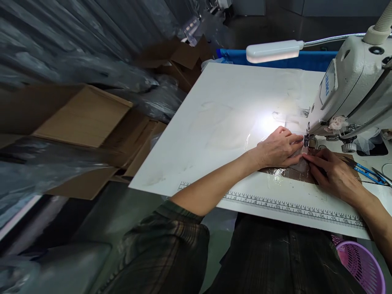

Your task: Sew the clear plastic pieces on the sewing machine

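Note:
A white sewing machine (349,81) stands at the right, its presser foot (308,140) low over the table. Just left of the foot, my left hand (280,148) lies with its fingers stretched out on a piece of sheer white fabric (300,165). My right hand (332,171) is in front of the foot, thumb and forefinger pinched together on the edge of that fabric. Part of the fabric is hidden under both hands. A brown strip (286,174) with a shiny covering lies flat beneath the hands.
Blue-handled thread snips (369,173) lie right of my right hand. A printed ruler (275,206) runs along the front edge of the white table (196,134). A lamp (274,52) hangs over the back. Cardboard boxes (82,116) stand left; a purple basket (363,263) is below right.

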Motion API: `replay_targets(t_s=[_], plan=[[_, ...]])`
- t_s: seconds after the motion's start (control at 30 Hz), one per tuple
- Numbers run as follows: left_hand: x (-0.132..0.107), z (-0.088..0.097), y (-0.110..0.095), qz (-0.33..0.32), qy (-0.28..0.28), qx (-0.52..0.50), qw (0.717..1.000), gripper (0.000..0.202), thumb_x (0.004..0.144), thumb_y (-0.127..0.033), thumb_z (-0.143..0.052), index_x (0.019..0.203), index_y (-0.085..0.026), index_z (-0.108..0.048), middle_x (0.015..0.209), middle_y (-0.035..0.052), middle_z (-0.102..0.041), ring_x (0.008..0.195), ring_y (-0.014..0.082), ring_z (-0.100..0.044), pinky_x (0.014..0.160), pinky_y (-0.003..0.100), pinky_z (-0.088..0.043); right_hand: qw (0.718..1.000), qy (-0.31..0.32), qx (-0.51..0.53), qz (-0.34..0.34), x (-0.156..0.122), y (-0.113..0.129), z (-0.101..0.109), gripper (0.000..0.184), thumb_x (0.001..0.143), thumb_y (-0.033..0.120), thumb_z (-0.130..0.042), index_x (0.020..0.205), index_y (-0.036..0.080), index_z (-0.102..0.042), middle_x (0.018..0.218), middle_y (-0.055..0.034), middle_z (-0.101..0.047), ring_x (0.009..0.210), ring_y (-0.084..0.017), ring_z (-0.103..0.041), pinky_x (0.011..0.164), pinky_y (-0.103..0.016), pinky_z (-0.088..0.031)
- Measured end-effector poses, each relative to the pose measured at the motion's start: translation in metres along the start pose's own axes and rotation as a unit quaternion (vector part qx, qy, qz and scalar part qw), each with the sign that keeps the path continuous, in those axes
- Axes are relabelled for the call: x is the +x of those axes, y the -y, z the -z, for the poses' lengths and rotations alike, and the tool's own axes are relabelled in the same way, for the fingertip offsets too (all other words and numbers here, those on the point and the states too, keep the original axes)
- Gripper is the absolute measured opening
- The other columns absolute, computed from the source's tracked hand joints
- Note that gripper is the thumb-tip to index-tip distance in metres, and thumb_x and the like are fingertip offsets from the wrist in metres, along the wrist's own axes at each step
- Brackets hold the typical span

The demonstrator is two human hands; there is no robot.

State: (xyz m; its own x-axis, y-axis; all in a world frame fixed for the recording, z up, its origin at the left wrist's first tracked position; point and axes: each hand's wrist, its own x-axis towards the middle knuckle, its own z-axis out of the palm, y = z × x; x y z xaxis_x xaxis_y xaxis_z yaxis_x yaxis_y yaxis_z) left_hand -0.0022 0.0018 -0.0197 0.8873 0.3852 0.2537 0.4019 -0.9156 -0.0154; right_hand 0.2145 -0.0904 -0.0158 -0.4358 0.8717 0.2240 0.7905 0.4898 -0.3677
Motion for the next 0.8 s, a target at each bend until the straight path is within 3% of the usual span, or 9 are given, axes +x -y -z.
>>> replay_targets(t_s=[0.23, 0.37, 0.47, 0.57, 0.7, 0.8], plan=[[0.002, -0.007, 0.002, 0.031, -0.016, 0.000, 0.999, 0.041, 0.104, -0.040, -0.036, 0.122, -0.016, -0.064, 0.129, 0.0133, -0.065, 0.102, 0.0250, -0.060, 0.095, 0.042, -0.039, 1.000, -0.020, 0.019, -0.009, 0.002, -0.003, 0.000, 0.037, 0.097, 0.027, -0.047, 0.125, 0.023, -0.070, 0.100, -0.0107, -0.066, 0.083, -0.021, -0.068, 0.078, -0.037, -0.060], [0.001, 0.002, 0.006, 0.042, -0.031, -0.019, 0.998, 0.036, 0.105, -0.039, -0.040, 0.120, -0.014, -0.062, 0.123, 0.0156, -0.065, 0.103, 0.0249, -0.060, 0.088, 0.040, -0.045, 0.996, -0.023, 0.075, -0.036, 0.004, -0.011, 0.007, 0.034, 0.096, 0.029, -0.048, 0.119, 0.023, -0.073, 0.092, -0.0076, -0.070, 0.078, -0.020, -0.068, 0.075, -0.035, -0.059], [-0.002, 0.016, 0.009, 0.026, -0.008, -0.097, 0.995, 0.029, 0.104, -0.032, -0.043, 0.110, -0.014, -0.065, 0.110, 0.0124, -0.067, 0.096, 0.0210, -0.062, 0.082, 0.034, -0.049, 0.989, -0.037, 0.108, -0.089, 0.004, -0.018, 0.008, 0.032, 0.094, 0.030, -0.051, 0.113, 0.023, -0.076, 0.086, -0.0067, -0.072, 0.073, -0.020, -0.068, 0.072, -0.035, -0.058], [-0.006, 0.025, 0.009, -0.021, 0.038, -0.199, 0.979, 0.023, 0.101, -0.031, -0.053, 0.112, -0.016, -0.067, 0.109, 0.0101, -0.067, 0.099, 0.0190, -0.063, 0.085, 0.031, -0.052, 0.981, -0.055, 0.127, -0.139, 0.002, -0.022, 0.006, 0.032, 0.093, 0.032, -0.053, 0.112, 0.022, -0.076, 0.082, -0.0056, -0.073, 0.066, -0.018, -0.066, 0.064, -0.033, -0.056], [-0.010, 0.019, 0.008, -0.019, 0.046, -0.245, 0.968, 0.018, 0.095, -0.029, -0.065, 0.107, -0.016, -0.070, 0.111, 0.0101, -0.067, 0.104, 0.0192, -0.063, 0.088, 0.032, -0.053, 0.976, -0.051, 0.136, -0.162, 0.001, -0.023, 0.004, 0.035, 0.095, 0.034, -0.050, 0.114, 0.020, -0.076, 0.072, -0.0038, -0.071, 0.055, -0.016, -0.060, 0.051, -0.029, -0.050], [-0.011, 0.008, 0.007, 0.018, 0.017, -0.270, 0.962, 0.013, 0.097, -0.026, -0.062, 0.095, -0.017, -0.071, 0.106, 0.0085, -0.068, 0.100, 0.0167, -0.064, 0.086, 0.030, -0.055, 0.981, -0.057, 0.115, -0.143, 0.002, -0.017, 0.005, 0.032, 0.093, 0.032, -0.052, 0.111, 0.020, -0.076, 0.074, -0.0044, -0.071, 0.058, -0.017, -0.062, 0.056, -0.030, -0.051]])
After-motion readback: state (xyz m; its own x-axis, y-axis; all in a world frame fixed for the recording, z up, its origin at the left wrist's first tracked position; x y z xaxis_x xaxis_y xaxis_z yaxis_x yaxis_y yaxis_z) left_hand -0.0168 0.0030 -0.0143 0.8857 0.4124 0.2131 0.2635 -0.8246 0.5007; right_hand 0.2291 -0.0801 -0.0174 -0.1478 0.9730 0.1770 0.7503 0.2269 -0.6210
